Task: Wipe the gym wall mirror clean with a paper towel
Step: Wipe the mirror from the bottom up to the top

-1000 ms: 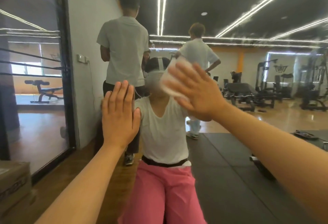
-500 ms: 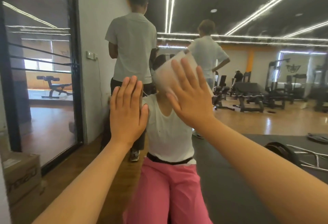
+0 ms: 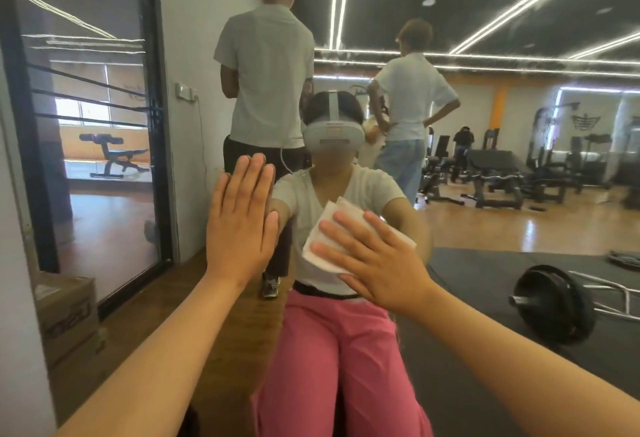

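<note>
I see the mirror (image 3: 485, 194) as smooth, glossy glass, faintly streaked near its upper edge. The paper towel (image 3: 332, 228) is white, matt, soft folded paper. Reflected there: glossy wooden floor (image 3: 502, 225), matt black rubber mat (image 3: 485, 280), a matt brown cardboard box (image 3: 65, 312).

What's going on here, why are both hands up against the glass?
A person is wiping a gym wall mirror. The right hand presses a folded white paper towel flat against the glass with spread fingers. The left hand rests open on the mirror beside it, holding nothing, as if for support. Reflected in the glass are the wearer in pink trousers, two people standing behind, a barbell on a dark mat and exercise machines.
</note>
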